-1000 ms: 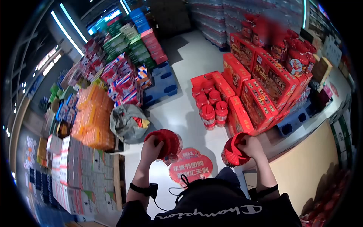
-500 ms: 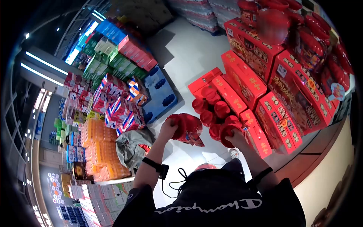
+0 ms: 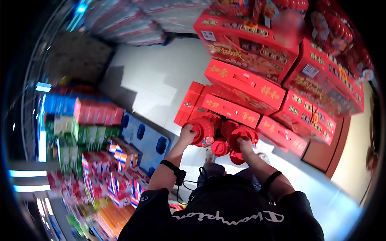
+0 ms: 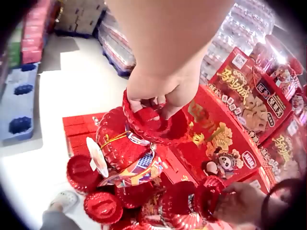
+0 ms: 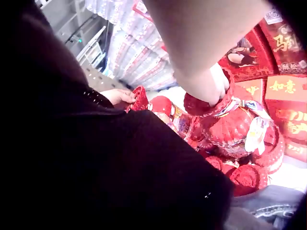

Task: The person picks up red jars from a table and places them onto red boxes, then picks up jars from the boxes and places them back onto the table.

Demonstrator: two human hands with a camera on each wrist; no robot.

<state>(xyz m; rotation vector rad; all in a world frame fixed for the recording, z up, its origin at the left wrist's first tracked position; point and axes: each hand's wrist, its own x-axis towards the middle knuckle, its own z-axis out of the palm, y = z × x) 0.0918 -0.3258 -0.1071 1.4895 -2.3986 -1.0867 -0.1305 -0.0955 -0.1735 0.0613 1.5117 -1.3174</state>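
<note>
My left hand (image 3: 186,135) grips the flared top of a red plastic jar (image 3: 206,128). In the left wrist view its fingers reach into the recessed red lid (image 4: 180,127), and a yellow string and a paper tag (image 4: 97,157) hang at the jar's neck. My right hand (image 3: 245,146) holds a second red jar (image 5: 230,127) by its top, its fingers hooked inside the rim. Both jars hang close over a cluster of similar red jars (image 4: 103,208) on the floor, partly hiding them in the head view.
Red gift boxes (image 3: 245,86) stand in rows right behind the jars, with more bagged red jars (image 3: 329,30) stacked above. A blue pallet (image 3: 140,138) and stacked cartons (image 3: 98,112) lie to the left. My shoes (image 3: 263,158) are beside the cluster. Wrapped bottle packs (image 3: 120,20) line the back.
The view has turned right and come nearer the red boxes. Both hands have carried their jars from apart, over open floor, to close together over the jar cluster.
</note>
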